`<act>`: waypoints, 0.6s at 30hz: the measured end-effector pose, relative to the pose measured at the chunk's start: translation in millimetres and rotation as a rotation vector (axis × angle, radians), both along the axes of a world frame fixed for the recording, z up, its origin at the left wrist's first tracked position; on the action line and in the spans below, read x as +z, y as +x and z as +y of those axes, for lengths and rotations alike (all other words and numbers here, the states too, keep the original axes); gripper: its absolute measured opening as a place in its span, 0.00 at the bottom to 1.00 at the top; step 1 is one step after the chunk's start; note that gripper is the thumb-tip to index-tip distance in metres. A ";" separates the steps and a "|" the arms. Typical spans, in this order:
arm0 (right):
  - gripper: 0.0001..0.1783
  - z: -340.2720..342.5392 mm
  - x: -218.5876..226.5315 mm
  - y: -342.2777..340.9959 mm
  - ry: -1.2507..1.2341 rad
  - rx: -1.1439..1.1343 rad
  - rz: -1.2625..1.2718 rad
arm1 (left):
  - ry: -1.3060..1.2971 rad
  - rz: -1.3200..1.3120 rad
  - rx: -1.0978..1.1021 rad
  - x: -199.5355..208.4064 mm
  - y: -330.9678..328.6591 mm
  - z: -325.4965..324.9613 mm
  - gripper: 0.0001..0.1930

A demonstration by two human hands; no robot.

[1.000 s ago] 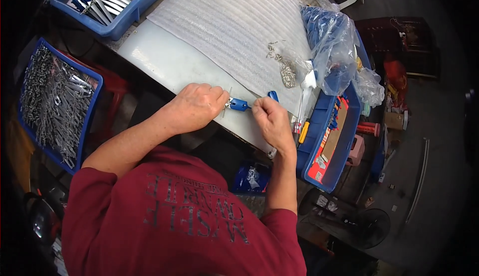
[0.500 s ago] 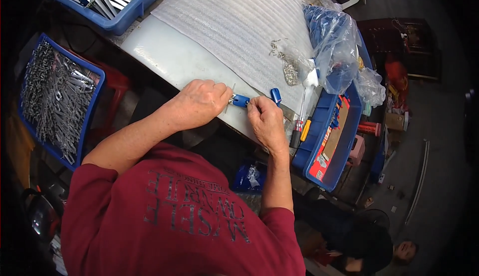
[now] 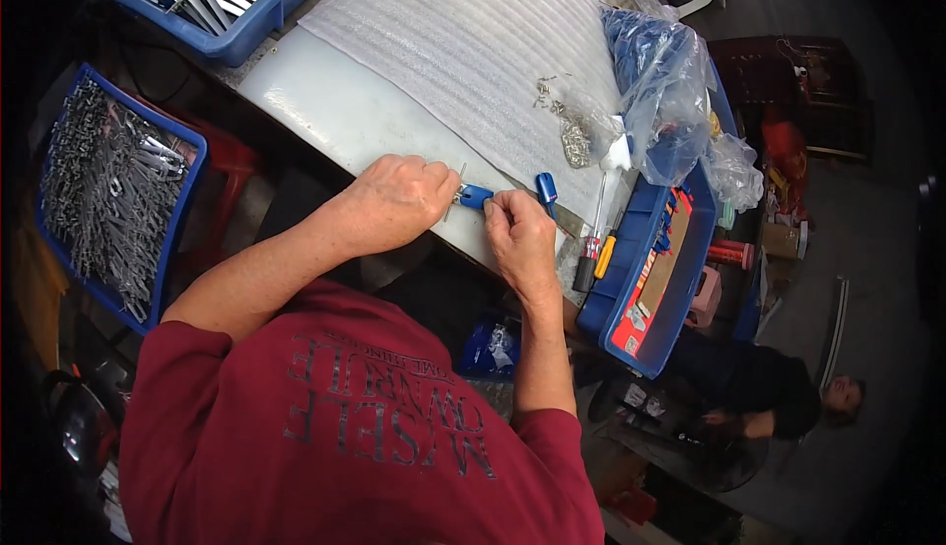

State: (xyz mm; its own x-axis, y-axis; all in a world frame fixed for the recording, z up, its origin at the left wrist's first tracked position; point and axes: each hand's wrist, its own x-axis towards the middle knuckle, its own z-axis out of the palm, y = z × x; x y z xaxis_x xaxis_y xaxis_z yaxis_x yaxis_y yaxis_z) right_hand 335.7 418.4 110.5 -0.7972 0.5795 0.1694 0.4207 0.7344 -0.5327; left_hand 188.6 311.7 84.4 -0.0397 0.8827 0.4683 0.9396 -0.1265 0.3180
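My left hand (image 3: 399, 204) is closed at the left end of a small blue part with metal fittings (image 3: 475, 197), over the table's near edge. A thin metal rod (image 3: 450, 212) crosses it beside my left fingers. My right hand (image 3: 522, 241) pinches at the other end of the blue part with thumb and forefinger; anything tiny between those fingertips is hidden. Just beyond my right hand lies another blue piece (image 3: 546, 187). To its right are a screwdriver with a red and black handle (image 3: 588, 261) and one with a yellow handle (image 3: 605, 256).
White foam sheet (image 3: 434, 62) covers much of the table. Small screws (image 3: 574, 143) lie in clear plastic on it. A blue bin (image 3: 645, 289) stands right, a plastic bag (image 3: 655, 92) behind it. Blue trays of metal parts (image 3: 118, 190) stand left. Another person (image 3: 749, 387) sits lower right.
My right fingers have shifted slightly left along the blue part, covering more of its end. My left hand stays in place. The other person in the background has moved up and right.
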 end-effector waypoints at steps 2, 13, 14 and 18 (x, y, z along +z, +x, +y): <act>0.06 1.8 0.7 0.4 -0.080 -0.036 -0.032 | -0.010 0.001 0.004 -0.3 -0.5 -0.2 0.02; 0.09 5.2 6.9 2.0 0.126 0.074 0.108 | -0.044 -0.112 -0.056 0.4 -4.7 -0.3 0.03; 0.09 1.5 8.6 0.5 0.078 0.056 0.023 | -0.045 -0.110 -0.053 1.0 -5.6 -1.2 0.03; 0.09 -0.8 7.3 3.9 -0.241 0.000 -0.013 | -0.037 -0.178 -0.108 6.6 -8.4 -5.4 0.05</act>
